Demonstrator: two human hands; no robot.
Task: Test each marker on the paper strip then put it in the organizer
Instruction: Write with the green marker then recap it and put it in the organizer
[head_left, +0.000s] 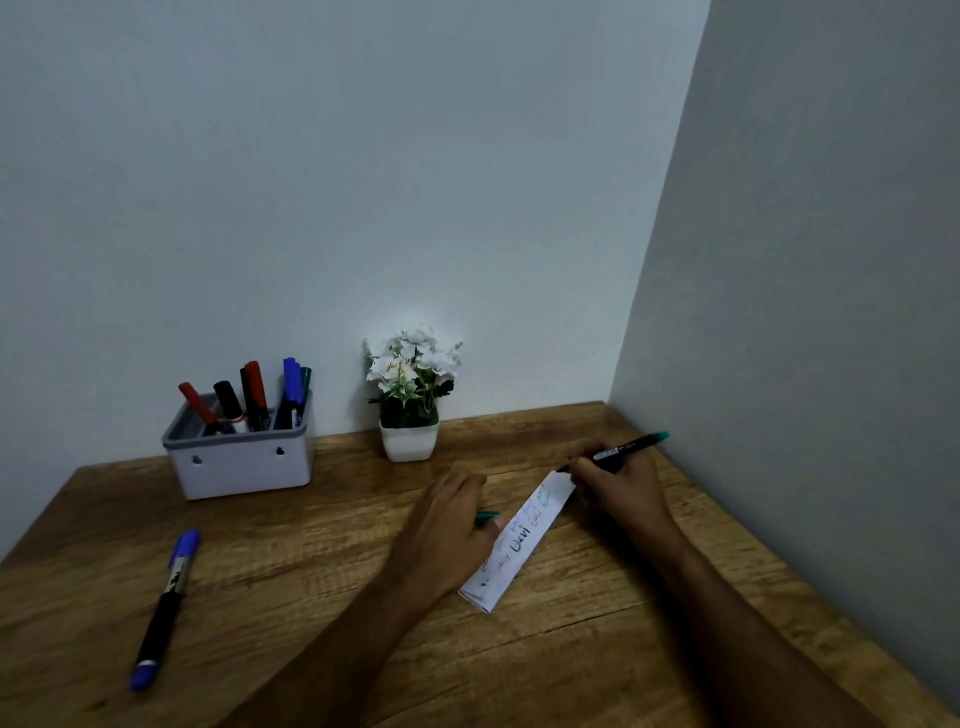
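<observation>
Two bare forearms reach in from the near edge over the wooden desk (597, 654). Off to the far left of both hands, a blue marker (165, 608) lies capped on the desk, well apart from everything else.

Left hand (447, 535) rests on the near left part of the paper strip (522, 540), fingers curled over a green cap (487, 517) whose tip pokes out just beside the strip's edge. Writing in several colours shows on the strip between the two hands.

Right hand (618, 486) grips a green marker (621, 449) in a writing hold, fingers wrapped round its black barrel. Its tip meets the far end of the strip, just left of the fingers, and its green back end slants up and away to the right of the grip, toward the side wall.

Beyond the left hand, a white pot of white flowers (410, 395) stands against the back wall. Farther left of it sits the organizer (241, 470), white with a grey rim, holding upright markers with red, black, blue and green caps in its compartments; which compartment each stands in is hard to tell.
</observation>
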